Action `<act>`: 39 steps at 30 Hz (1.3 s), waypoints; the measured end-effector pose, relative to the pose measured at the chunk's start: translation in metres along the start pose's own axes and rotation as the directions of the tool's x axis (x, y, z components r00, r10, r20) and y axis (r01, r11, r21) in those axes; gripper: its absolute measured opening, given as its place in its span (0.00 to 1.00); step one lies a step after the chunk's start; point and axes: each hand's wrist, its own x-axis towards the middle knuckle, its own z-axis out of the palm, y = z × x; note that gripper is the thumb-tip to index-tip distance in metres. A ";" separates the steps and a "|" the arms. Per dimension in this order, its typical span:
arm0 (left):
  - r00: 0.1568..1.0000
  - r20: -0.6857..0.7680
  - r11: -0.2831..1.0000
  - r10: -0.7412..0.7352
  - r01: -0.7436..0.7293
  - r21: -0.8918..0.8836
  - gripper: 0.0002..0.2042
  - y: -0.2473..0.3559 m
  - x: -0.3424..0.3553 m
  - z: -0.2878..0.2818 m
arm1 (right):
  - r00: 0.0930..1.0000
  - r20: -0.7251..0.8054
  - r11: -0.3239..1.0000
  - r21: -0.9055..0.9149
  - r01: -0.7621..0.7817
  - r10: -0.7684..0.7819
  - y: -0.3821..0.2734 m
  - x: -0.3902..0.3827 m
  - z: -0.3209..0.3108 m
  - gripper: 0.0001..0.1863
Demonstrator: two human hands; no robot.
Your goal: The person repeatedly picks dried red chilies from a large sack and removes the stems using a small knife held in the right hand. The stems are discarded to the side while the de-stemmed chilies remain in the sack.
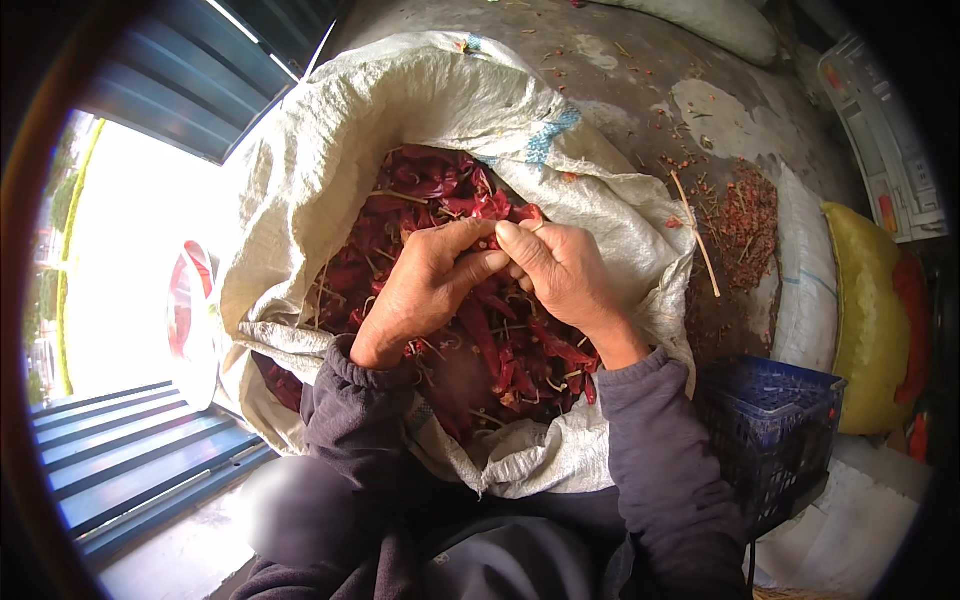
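Both hands meet above an open white woven sack (330, 150) filled with dried red chillies (500, 350). The left hand (425, 285) and right hand (560, 270) touch at the fingertips, each grip pressed together on one dried chilli (492, 240), which lies between them, mostly hidden by the fingers, just above the heap. A blue plastic crate (770, 420) stands beside the right forearm; chilli stems and scraps (745, 225) lie on the floor beyond.

Chillies (500, 350) in sack (330, 160); crate (770, 420) right.
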 end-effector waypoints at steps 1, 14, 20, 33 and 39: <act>0.999 -0.011 0.997 0.041 -0.041 0.066 0.11 -0.003 -0.001 0.001 | 0.995 -0.051 0.990 -0.116 0.083 -0.089 -0.003 0.001 0.001 0.23; 0.975 -0.217 0.990 -0.052 0.078 0.116 0.12 -0.002 0.003 0.008 | 0.858 -0.495 0.989 -0.111 0.093 -0.136 -0.019 0.016 -0.006 0.17; 0.943 -0.195 0.904 -0.270 0.178 -0.389 0.13 -0.003 0.002 -0.006 | 0.874 -0.405 0.933 -0.333 0.134 -0.269 -0.007 0.010 -0.014 0.11; 0.940 -0.206 0.752 -0.270 0.072 -0.655 0.13 -0.021 0.005 -0.020 | 0.991 -0.117 0.329 -0.940 -0.091 -0.063 0.008 -0.012 -0.015 0.12; 0.927 -0.231 0.640 -0.295 0.012 -0.768 0.14 -0.026 0.010 -0.023 | 0.998 -0.044 0.357 -0.932 -0.061 0.054 -0.003 -0.028 -0.019 0.14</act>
